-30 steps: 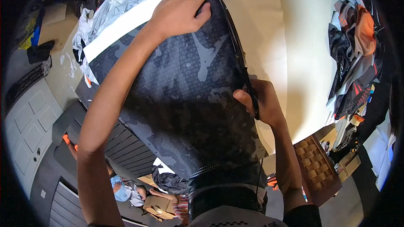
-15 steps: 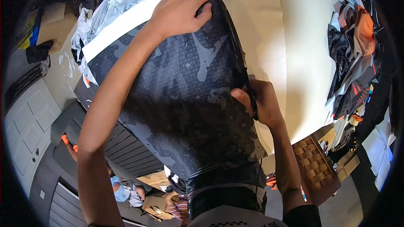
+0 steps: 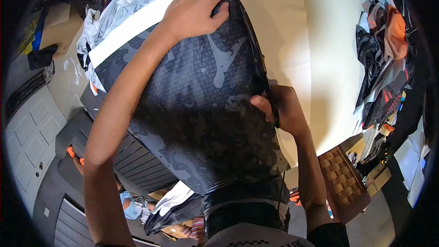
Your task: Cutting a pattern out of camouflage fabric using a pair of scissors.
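A large piece of dark camouflage-patterned fabric (image 3: 196,96) spreads over the table and hangs toward me. Palm down, my left hand (image 3: 199,11) presses on its far end, fingers stretched and apart. At the fabric's right edge, my right hand (image 3: 286,110) is closed around dark scissors (image 3: 276,116), with the thumb resting over the handle. The blades point away from me along the fabric's edge; how far apart they are is hard to see against the dark cloth. White material (image 3: 109,48) shows from under the fabric's far left edge.
Pale paper sheets (image 3: 288,32) cover the table to the right. A heap of coloured garments (image 3: 388,50) lies at the far right, white cloth (image 3: 123,7) at the far left. Below right is a woven-fronted wooden piece (image 3: 340,178). Another person's striped sleeve (image 3: 198,228) shows below.
My hands and the dark fabric hardly differ. At the bottom, near the other person, black and white cloth has swung out to the left, covering part of the cardboard there.
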